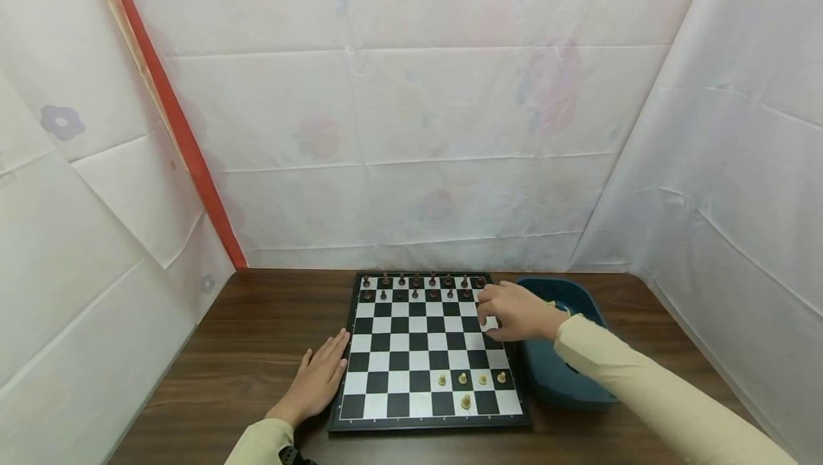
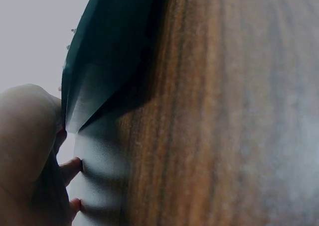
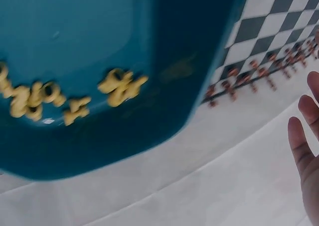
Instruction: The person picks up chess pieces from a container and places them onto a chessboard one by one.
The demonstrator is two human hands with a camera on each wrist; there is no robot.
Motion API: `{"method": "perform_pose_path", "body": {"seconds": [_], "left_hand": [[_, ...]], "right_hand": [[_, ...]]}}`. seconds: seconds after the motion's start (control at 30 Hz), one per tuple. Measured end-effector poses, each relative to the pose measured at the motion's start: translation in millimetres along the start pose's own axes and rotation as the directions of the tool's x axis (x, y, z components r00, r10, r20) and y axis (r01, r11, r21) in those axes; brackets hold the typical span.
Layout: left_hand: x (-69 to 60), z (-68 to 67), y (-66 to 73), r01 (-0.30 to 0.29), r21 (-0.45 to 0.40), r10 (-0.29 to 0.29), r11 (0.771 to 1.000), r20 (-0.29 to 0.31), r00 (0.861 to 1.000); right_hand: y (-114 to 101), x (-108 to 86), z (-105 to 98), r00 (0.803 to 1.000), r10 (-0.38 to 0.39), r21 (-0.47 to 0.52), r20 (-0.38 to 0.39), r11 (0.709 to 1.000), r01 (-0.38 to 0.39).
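A black-framed chessboard (image 1: 418,342) lies on the table. My left hand (image 1: 315,379) lies flat beside it, straight fingertips touching its left edge; the left wrist view shows that hand (image 2: 25,151) by the dark board side (image 2: 107,52). Over the board's right edge hovers my right hand (image 1: 514,310), thumb and fingers apart, with no piece visible between them. In the right wrist view its fingers (image 3: 301,144) are spread. Dark chess pieces (image 1: 416,282) fill the two far rows. Several pale pawns (image 1: 462,378) stand near the right front, with another pale piece (image 1: 466,401) behind them, nearest me.
A blue plastic tub (image 1: 566,379) stands right of the board, partly under my right forearm. Several yellow chess pieces (image 3: 119,86) lie loose in it. The wooden table (image 1: 257,336) meets white sheeting (image 1: 411,201) at the back and sides.
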State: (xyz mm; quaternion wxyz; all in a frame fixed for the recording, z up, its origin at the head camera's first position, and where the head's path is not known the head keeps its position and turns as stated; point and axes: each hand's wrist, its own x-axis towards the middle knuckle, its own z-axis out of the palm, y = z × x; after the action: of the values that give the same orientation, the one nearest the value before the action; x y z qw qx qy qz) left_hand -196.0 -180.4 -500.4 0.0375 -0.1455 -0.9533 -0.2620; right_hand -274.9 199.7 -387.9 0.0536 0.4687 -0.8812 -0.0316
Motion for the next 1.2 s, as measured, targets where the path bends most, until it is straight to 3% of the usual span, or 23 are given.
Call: {"method": "perform_pose_path", "body": {"seconds": [0.4,0.67,0.9,1.2], "left_hand": [[-2.7,-2.2,0.9,0.008,-0.004,-0.008,1.000,0.013,1.000],[-2.1,-1.3,-0.1,0.002,-0.002,-0.002,1.000,0.010,1.000],[-1.3,0.7,-2.6,-0.035,-0.006,0.035,0.999,-0.026,0.999],[-1.0,-2.9,1.5,0.009,0.002,-0.009,1.000,0.013,1.000]], "right_hand": [[53,-34.6,8,0.990,0.096,-0.001,-0.104,0.995,-0.096],[72,-54.6,15,0.977,0.205,0.003,-0.060,0.979,-0.205],[89,-66.5,21,0.970,0.240,0.003,-0.036,0.971,-0.240],[97,-80.0,26,0.960,0.279,-0.009,0.003,0.960,-0.279]]}}
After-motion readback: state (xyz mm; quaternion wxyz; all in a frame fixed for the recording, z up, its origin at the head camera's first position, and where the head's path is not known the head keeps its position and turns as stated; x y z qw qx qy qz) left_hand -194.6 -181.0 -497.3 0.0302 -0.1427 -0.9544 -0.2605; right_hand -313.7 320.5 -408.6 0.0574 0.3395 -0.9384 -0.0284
